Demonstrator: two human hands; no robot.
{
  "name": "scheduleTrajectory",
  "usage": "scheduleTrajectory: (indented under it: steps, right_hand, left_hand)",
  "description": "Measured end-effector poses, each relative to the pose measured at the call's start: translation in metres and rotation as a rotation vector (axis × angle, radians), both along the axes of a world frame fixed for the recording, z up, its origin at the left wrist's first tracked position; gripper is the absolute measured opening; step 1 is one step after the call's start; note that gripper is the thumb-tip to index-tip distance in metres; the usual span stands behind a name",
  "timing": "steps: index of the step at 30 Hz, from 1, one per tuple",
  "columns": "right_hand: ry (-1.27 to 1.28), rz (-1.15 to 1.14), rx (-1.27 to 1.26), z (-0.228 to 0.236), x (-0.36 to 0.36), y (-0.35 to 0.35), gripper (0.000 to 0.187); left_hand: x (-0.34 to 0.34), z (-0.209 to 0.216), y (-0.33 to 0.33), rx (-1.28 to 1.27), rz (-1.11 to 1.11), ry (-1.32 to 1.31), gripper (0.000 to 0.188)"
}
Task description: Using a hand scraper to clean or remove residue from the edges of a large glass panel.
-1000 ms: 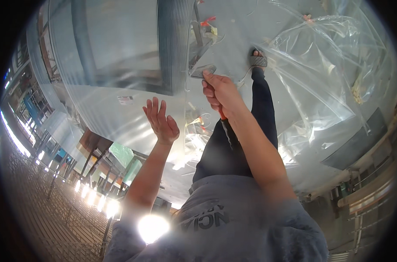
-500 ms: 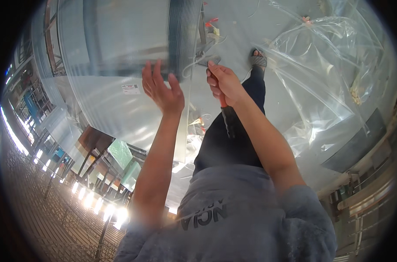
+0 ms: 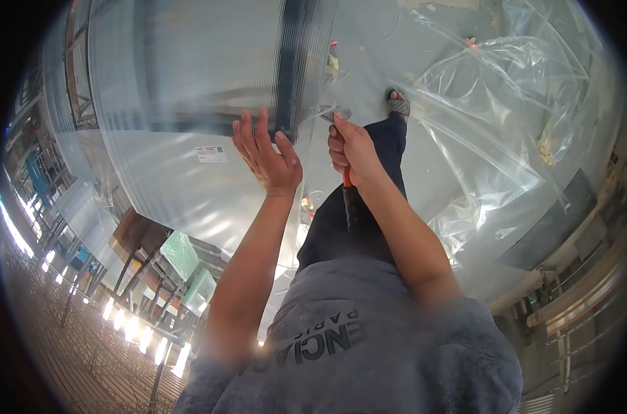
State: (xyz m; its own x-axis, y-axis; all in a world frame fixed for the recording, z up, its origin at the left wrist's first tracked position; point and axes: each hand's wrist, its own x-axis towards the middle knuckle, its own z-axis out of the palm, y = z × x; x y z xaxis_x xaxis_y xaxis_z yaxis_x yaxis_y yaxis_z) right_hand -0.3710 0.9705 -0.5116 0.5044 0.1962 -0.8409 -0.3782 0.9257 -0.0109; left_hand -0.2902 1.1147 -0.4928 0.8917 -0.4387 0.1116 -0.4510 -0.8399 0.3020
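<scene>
A large clear ribbed plastic sheet [image 3: 203, 186], with a white label [image 3: 211, 154] on it, stretches out at the left. Over its right edge is my left hand [image 3: 269, 155], fingers spread and holding nothing; whether it touches the sheet I cannot tell. Just right of that edge, my right hand [image 3: 355, 152] is closed around a hand tool with a red-and-black handle [image 3: 349, 196]. The handle's end points back toward my body. Beyond my fingertips shows a grey flat metal piece [image 3: 338, 112], perhaps the tool's head. A thin pale strip [image 3: 311, 117] curls beside it.
Crumpled clear plastic film [image 3: 479, 138] covers much of the floor at the right, with a dark flat panel [image 3: 551, 221] near it. My sandalled foot [image 3: 397, 103] stands between the sheet and the film. Metal frames and a green-tinted panel [image 3: 180, 254] are at lower left.
My left hand has shifted slightly right and nearer along the sheet's edge. The right hand, still around the tool, has come a little nearer to my body. The whole view has shifted slightly.
</scene>
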Motion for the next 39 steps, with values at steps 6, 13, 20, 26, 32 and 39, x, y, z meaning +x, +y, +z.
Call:
scheduleTrajectory:
  steps: [6, 13, 20, 26, 32, 39]
  right_hand:
    - [0.000, -0.136, -0.076, 0.005, 0.041, -0.016, 0.038]
    - [-0.174, -0.091, -0.205, -0.017, 0.095, -0.106, 0.035]
    - [-0.159, -0.087, -0.317, -0.016, 0.138, -0.158, 0.034]
    - [-0.150, -0.103, -0.320, -0.011, 0.176, -0.183, 0.034]
    - [-0.599, -0.371, -0.543, -0.081, 0.263, -0.304, 0.035]
    - [-0.486, -0.327, -0.666, -0.048, 0.242, -0.348, 0.035]
  left_hand:
    - [0.005, 0.000, 0.002, -0.004, -0.002, -0.012, 0.045]
    - [0.002, 0.002, -0.001, 0.014, -0.010, -0.020, 0.045]
    - [0.001, 0.002, -0.003, 0.024, -0.034, -0.030, 0.044]
    - [0.002, 0.007, 0.002, 0.063, -0.033, -0.048, 0.046]
    - [-0.004, -0.005, -0.010, 0.052, -0.062, 0.002, 0.047]
    - [0.002, 0.003, -0.003, 0.051, 0.001, 0.010, 0.048]
